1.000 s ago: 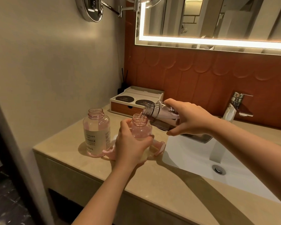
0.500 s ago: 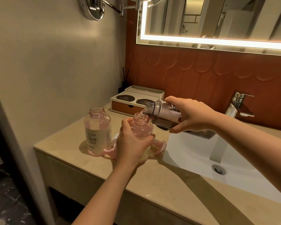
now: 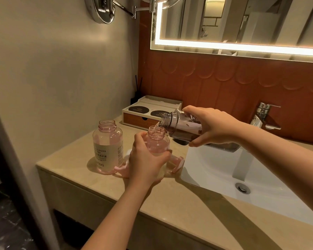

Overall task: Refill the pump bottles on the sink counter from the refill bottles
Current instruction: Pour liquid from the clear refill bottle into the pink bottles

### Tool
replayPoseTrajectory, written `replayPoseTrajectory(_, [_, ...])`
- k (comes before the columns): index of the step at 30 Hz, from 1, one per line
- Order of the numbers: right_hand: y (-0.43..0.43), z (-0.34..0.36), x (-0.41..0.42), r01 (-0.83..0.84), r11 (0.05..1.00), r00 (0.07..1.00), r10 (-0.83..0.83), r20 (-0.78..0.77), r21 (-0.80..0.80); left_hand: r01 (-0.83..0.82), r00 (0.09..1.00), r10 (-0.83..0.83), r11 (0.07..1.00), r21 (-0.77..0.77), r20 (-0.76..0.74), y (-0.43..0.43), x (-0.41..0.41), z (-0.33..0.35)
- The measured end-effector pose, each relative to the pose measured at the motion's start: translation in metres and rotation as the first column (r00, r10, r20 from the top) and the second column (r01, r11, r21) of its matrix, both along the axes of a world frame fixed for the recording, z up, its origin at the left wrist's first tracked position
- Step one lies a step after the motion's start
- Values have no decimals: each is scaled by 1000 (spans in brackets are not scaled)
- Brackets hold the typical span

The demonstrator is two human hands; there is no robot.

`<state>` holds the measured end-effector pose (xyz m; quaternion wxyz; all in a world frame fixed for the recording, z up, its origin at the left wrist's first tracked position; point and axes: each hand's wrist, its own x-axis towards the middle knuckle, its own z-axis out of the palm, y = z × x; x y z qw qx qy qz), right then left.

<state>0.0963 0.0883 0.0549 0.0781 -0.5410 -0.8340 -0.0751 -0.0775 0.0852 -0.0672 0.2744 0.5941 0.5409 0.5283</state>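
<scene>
We grip the refill bottle (image 3: 183, 125) in the right hand (image 3: 213, 126), the left hand (image 3: 145, 160) wrapped round the pink bottle (image 3: 156, 143); steeper tilt risks overshooting its narrow neck.

My left hand (image 3: 145, 159) covers the lower half of the pink pump bottle (image 3: 157, 143), so I can't see its fill level. My right hand (image 3: 211, 127) wraps most of the refill bottle (image 3: 181, 127), and I can't read its label. The lit mirror (image 3: 224, 24) and sink basin (image 3: 215, 168) run off the frame's edge.
</scene>
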Motion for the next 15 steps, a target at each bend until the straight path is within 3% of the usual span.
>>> replayPoseTrajectory(15, [-2, 3, 1, 19, 1000, 999, -19, 26, -10, -9, 1000, 9, 1000, 16, -18, 0, 1, 1])
